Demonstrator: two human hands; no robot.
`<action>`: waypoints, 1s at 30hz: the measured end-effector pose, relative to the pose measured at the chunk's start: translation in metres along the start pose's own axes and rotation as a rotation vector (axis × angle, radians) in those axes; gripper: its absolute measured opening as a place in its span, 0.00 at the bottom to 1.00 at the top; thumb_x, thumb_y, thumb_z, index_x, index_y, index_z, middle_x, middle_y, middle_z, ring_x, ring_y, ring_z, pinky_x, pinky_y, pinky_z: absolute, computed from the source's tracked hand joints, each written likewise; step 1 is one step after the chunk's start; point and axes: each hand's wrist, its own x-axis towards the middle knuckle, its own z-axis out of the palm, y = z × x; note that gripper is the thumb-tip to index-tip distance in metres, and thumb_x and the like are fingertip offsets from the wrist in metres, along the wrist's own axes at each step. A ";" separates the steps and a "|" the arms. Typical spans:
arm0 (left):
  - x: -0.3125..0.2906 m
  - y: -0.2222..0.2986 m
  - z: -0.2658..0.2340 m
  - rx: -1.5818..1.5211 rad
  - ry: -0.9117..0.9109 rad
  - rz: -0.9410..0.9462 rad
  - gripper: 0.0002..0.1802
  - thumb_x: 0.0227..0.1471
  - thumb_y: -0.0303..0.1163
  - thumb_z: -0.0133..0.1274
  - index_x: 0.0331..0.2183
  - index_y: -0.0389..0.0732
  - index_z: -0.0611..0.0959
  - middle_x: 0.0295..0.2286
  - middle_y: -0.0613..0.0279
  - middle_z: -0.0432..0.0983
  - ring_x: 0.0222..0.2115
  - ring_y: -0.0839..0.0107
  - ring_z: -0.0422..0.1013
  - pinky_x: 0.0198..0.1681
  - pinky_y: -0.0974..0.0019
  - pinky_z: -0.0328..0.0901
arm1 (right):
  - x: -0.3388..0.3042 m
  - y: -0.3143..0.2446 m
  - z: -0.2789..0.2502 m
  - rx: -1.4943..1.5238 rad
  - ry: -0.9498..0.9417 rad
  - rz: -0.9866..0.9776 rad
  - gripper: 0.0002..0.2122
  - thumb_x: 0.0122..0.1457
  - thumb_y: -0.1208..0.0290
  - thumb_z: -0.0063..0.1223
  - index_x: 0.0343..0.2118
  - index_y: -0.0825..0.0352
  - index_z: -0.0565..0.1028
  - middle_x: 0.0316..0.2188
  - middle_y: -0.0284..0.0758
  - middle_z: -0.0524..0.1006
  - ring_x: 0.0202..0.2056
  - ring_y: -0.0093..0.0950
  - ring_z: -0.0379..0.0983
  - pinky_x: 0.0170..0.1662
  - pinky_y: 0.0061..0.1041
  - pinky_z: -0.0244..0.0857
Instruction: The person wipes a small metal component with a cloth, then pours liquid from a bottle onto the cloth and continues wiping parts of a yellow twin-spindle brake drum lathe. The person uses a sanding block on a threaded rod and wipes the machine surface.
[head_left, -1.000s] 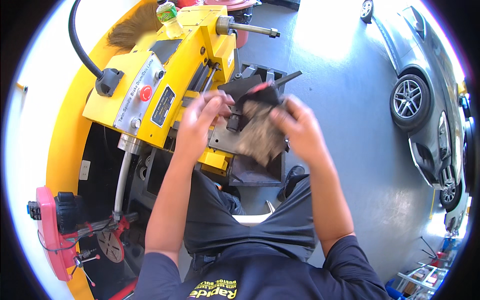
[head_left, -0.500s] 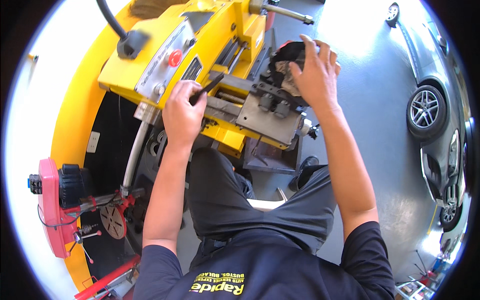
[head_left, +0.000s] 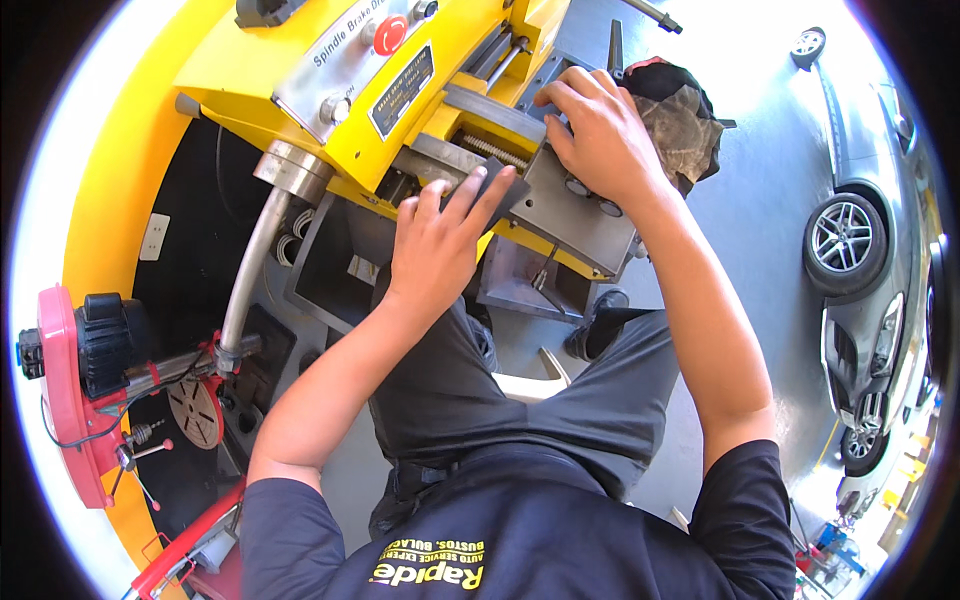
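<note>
My left hand (head_left: 437, 250) holds a dark, thin flat piece (head_left: 507, 197) at the near edge of a yellow brake lathe (head_left: 400, 150). Its fingers spread over the piece and the thumb is hidden, so the exact grip does not show. My right hand (head_left: 608, 140) is over the lathe's grey metal slide plate (head_left: 570, 222), fingers bent and thumb apart, with nothing visible between them. It partly covers the tool holder and its dark knobs (head_left: 592, 196). Just right of that hand lies a crumpled black and brown rag (head_left: 680, 125).
A red stop button (head_left: 390, 36) is on the lathe's panel. Below the slide hangs a grey metal tray (head_left: 520, 285). A bent metal pipe (head_left: 255, 265) and a pink-red drill press (head_left: 75, 400) stand left. A grey car (head_left: 865, 270) is parked right.
My left hand has moved right and nearer with the dark flat piece, its fingers now spread over it. My right hand has left the rag and shifted left over the slide. The view has turned.
</note>
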 end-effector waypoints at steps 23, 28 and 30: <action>0.013 -0.033 0.021 0.032 -0.019 -0.114 0.44 0.54 0.27 0.54 0.72 0.39 0.67 0.75 0.55 0.59 0.75 0.56 0.56 0.74 0.44 0.52 | -0.006 0.003 0.023 -0.011 0.117 0.031 0.10 0.62 0.65 0.56 0.33 0.65 0.85 0.37 0.39 0.86 0.47 0.42 0.81 0.51 0.45 0.72; 0.000 -0.006 0.027 -0.113 0.043 -0.044 0.44 0.53 0.31 0.56 0.71 0.38 0.68 0.74 0.54 0.59 0.74 0.58 0.58 0.73 0.42 0.53 | 0.001 -0.005 0.018 -0.035 0.037 0.004 0.08 0.63 0.67 0.58 0.37 0.64 0.85 0.38 0.36 0.85 0.47 0.40 0.80 0.51 0.43 0.70; 0.006 -0.026 0.026 -0.020 0.011 -0.031 0.43 0.53 0.29 0.56 0.71 0.41 0.70 0.74 0.58 0.61 0.73 0.58 0.59 0.73 0.44 0.53 | 0.005 -0.017 0.018 -0.053 0.033 -0.019 0.07 0.60 0.68 0.59 0.35 0.63 0.85 0.38 0.35 0.85 0.47 0.39 0.82 0.50 0.42 0.71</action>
